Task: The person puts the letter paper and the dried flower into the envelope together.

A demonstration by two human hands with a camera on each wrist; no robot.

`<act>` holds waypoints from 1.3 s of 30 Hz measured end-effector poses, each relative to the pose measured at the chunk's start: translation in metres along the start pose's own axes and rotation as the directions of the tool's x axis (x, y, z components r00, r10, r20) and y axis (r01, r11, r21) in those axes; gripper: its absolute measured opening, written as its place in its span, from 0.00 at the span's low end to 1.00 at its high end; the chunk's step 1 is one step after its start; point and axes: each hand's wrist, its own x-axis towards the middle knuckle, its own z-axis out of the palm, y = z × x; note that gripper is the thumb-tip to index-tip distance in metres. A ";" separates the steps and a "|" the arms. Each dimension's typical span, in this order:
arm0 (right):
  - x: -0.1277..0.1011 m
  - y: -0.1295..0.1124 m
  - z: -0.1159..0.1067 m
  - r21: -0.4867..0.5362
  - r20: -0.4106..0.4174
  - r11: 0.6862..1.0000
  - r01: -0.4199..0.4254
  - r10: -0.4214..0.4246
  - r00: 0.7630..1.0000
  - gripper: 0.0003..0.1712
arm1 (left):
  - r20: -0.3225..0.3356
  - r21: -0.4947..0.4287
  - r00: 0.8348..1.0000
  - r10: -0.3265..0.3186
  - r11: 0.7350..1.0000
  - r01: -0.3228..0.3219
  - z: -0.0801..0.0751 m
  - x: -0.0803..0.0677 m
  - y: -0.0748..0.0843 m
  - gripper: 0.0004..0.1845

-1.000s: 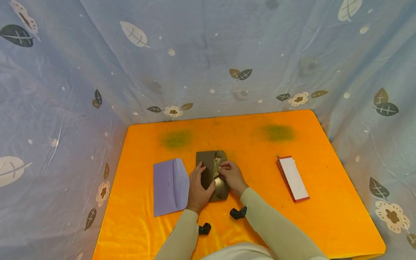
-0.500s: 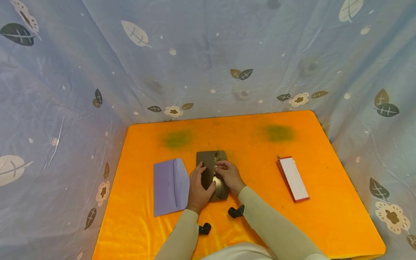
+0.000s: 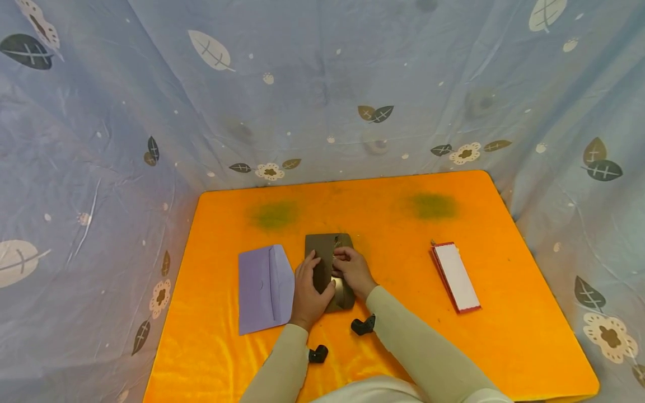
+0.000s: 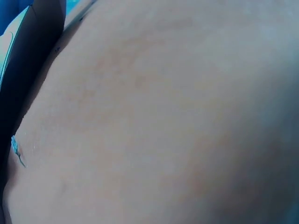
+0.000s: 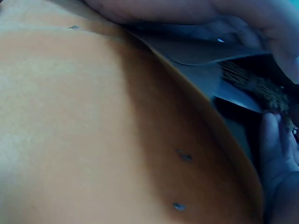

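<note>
A dark brown envelope [image 3: 319,246] lies on the orange table with its flap opened out to the right. At its mouth shows a gold card [image 3: 336,284], mostly hidden by the envelope and my fingers; its ornate, raised pattern [image 5: 266,91] appears in the right wrist view. My left hand [image 3: 309,296] rests across the envelope, fingers on the front panel and thumb near the card's lower part. My right hand [image 3: 355,271] pinches the card at the mouth with bent fingers. In the left wrist view, close-up skin [image 4: 154,116] fills nearly everything.
Left of the brown envelope lies a purple envelope [image 3: 254,291], its flap to the right. On the right is a white, red-edged block [image 3: 456,277]. The orange table [image 3: 393,347] is enclosed by pale blue patterned curtains [image 3: 302,73].
My right hand has moved slightly left, and the gold card has slid under the brown envelope's front panel, so less of it shows. My left hand has stayed in place.
</note>
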 end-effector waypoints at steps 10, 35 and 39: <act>0.001 0.004 0.002 0.045 -0.023 0.999 0.006 -0.005 1.000 0.12 | -0.004 0.019 1.000 0.010 1.000 -0.010 0.002 0.000 -0.001 0.34; 0.000 0.011 -0.023 0.054 0.317 0.996 -0.065 0.045 0.947 0.27 | 0.016 0.053 1.000 0.008 0.999 -0.008 0.003 0.001 -0.003 0.35; -0.004 0.014 -0.026 0.159 0.264 0.982 -0.102 0.057 0.963 0.24 | 0.041 0.096 0.999 -0.003 0.995 -0.001 0.004 0.001 -0.002 0.33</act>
